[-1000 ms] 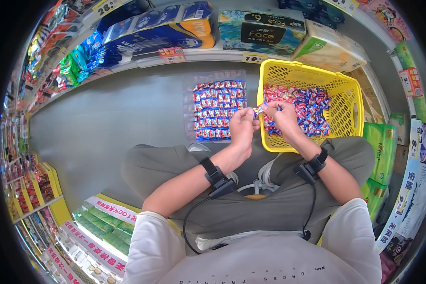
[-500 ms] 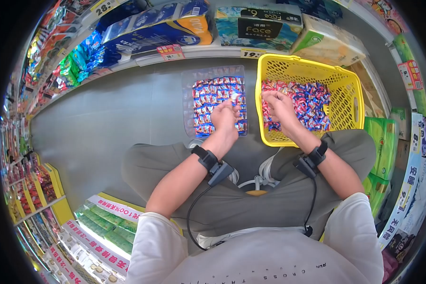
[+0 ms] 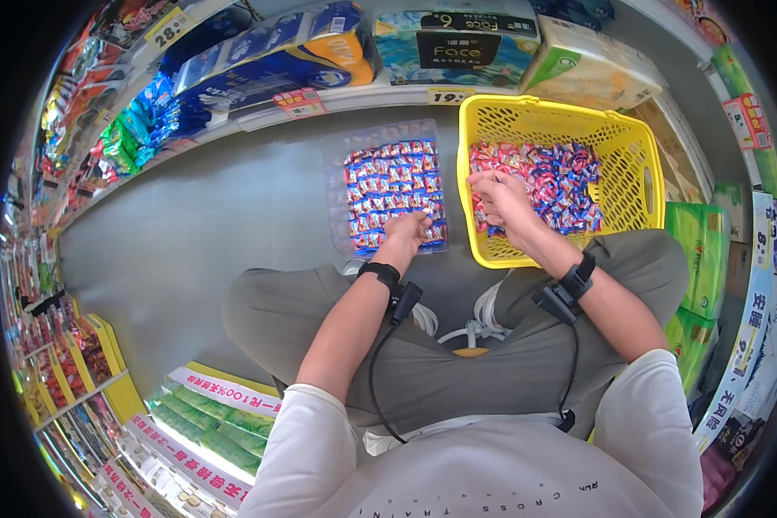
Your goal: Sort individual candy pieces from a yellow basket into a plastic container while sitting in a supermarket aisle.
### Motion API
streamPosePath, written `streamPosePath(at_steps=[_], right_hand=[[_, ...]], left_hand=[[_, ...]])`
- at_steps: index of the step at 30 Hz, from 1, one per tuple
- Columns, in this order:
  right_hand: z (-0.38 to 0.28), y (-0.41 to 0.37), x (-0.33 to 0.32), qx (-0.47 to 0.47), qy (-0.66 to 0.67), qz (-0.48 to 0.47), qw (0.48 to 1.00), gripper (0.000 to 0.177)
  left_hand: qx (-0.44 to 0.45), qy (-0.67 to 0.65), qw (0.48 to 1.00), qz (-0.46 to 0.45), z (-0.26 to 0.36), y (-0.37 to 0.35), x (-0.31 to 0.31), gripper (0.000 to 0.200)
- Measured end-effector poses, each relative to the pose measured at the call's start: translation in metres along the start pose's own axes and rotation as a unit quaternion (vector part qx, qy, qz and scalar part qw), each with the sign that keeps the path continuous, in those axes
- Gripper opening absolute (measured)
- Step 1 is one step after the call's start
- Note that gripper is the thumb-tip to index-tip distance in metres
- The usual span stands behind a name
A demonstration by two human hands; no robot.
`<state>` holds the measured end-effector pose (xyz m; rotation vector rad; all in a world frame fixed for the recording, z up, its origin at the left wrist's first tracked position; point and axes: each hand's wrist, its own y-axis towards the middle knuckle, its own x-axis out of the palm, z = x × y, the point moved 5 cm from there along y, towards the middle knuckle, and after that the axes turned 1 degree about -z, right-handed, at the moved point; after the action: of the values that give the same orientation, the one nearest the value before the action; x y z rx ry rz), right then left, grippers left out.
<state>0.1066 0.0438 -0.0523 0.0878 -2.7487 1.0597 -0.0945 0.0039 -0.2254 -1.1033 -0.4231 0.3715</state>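
Note:
My left hand (image 3: 408,230) is over the lower right part of a clear plastic tray (image 3: 338,186). Its fingers are pinched down at a wrapped candy among the rows of small blue, red and white wrapped candies (image 3: 388,181). My right hand (image 3: 502,200) hovers over the left side of a yellow basket (image 3: 639,164), with thumb and fingers drawn together; whatever is between them is too small to make out. Loose wrapped candies (image 3: 570,186), pink-red toward the left and blue toward the right, cover the basket's bottom.
Tissue packs (image 3: 457,47) line the shelf behind the tray and basket. Green packs (image 3: 695,259) stand close at the basket's right. Grey floor (image 3: 198,207) stretches left of the tray, and another shelf (image 3: 86,363) with bagged goods is at far left. My crossed legs are in front.
My left hand has come down and toward me, from above the tray's right middle to its lower right part. My right hand has barely moved. The view has shifted slightly.

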Motion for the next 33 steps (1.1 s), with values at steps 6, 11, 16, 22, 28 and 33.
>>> streamPosePath(at_steps=[6,11,16,22,28,33], right_hand=[[-0.001,0.001,0.001,0.009,0.0,0.001,1.0,0.016],[0.001,0.003,0.001,0.014,0.007,-0.008,1.0,0.016],[0.001,0.001,0.002,0.016,0.005,-0.015,1.0,0.014],[-0.002,-0.006,0.008,0.002,-0.023,-0.004,1.0,0.019],[0.014,-0.002,0.009,0.012,0.0,-0.018,1.0,0.036],[0.01,-0.006,0.014,-0.03,-0.013,-0.028,0.999,0.035]], left_hand=[[-0.017,0.033,0.999,0.02,-0.017,0.013,-0.001,0.006],[-0.042,0.125,0.991,0.016,-0.019,0.003,0.003,0.002],[0.007,0.267,0.964,-0.013,-0.01,0.0,0.003,0.009],[0.067,0.32,0.944,-0.04,-0.009,0.001,0.007,0.027],[0.116,0.32,0.937,-0.076,0.016,-0.026,0.032,0.021],[0.081,0.136,0.981,-0.113,0.06,-0.09,0.068,0.023]])
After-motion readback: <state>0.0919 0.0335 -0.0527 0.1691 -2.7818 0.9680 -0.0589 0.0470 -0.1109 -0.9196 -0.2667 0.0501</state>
